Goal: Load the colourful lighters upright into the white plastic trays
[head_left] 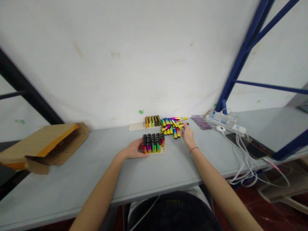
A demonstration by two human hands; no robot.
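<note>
Upright lighters point(154, 147) with black tops and red, purple, green and yellow bodies stand in rows in a white tray point(163, 150). My left hand point(134, 149) curls round the tray's left side, thumb along the front. At the right, my right hand point(187, 134) pinches a lighter, of which a small dark and red end point(187, 124) shows; the rest is hidden by the fingers. That hand is at the right edge of a loose pile of colourful lighters point(171, 123), mostly yellow with blue, green and purple.
Behind stands another block of upright lighters point(152, 121) beside a white holed tray point(137, 126). An open cardboard box point(43, 144) lies at the left. A power strip point(226, 121), white cables point(243, 160) and a phone point(247, 146) occupy the right. Blue metal posts point(237, 67) rise there.
</note>
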